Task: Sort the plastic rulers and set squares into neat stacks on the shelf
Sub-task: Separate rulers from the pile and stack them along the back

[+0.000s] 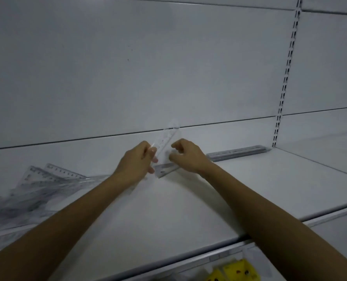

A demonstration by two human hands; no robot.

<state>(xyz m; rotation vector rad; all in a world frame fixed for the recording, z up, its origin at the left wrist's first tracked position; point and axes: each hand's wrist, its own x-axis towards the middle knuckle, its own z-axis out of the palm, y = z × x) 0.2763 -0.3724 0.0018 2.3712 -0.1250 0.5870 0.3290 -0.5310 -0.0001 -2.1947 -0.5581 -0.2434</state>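
1. Shelf (219,199): open white deck right of centre; front lip runs under my forearms.
2. Ruler pile (36,185): jumbled clear rulers, far left.
3. Set square (165,151): held upright over mid-shelf. Likely light, stiff and slick; I would take it by the edges.
4. Left hand (137,161) pinches its left edge; right hand (186,156) curls at the right edge, and I cannot tell whether it grips.

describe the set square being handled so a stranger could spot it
On the white shelf, look about halfway along its length. The clear set square stands tilted up there, gripped by the left hand; the pile of rulers at far left lies flat.
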